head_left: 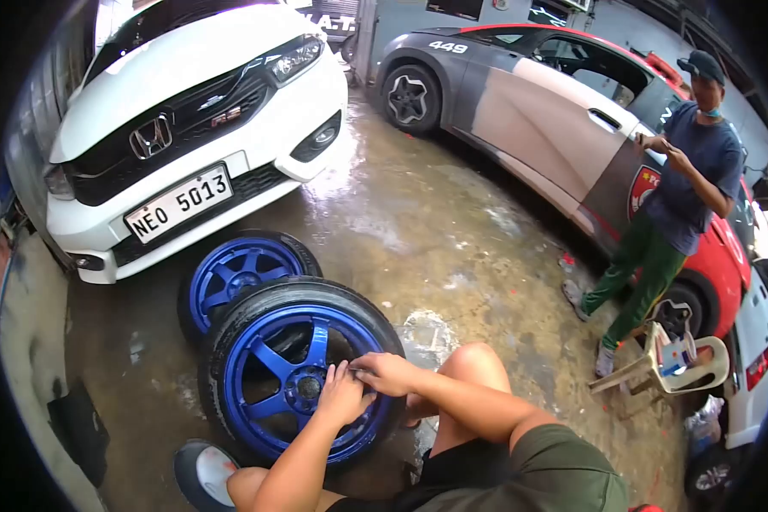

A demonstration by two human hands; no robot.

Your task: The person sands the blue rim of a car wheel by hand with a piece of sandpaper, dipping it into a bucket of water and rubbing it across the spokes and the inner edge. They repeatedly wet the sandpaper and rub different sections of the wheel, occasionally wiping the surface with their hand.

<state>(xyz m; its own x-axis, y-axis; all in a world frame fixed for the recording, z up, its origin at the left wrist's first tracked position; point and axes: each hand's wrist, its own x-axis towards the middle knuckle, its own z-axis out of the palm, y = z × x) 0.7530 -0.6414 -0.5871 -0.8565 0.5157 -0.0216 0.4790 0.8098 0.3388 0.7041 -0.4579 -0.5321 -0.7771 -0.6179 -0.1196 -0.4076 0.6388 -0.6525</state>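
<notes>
A blue multi-spoke wheel (269, 352) with a black tire lies in front of me, overlapping a second blue wheel (222, 294) behind it. My left hand (343, 397) is over the near wheel, just right of its hub, with the fingers bent toward the spokes. Touching or almost touching it, my right hand (384, 374) is closed, its fingertips by the left hand's fingers. Whatever lies between the fingertips is too small to make out.
A white car (256, 141) stands at the front left, a grey and red car (520, 111) at the right. A person (700, 162) in a cap stands beside it. A plastic chair (706, 375) holding items is at the right. Dark material (78, 427) lies at the left.
</notes>
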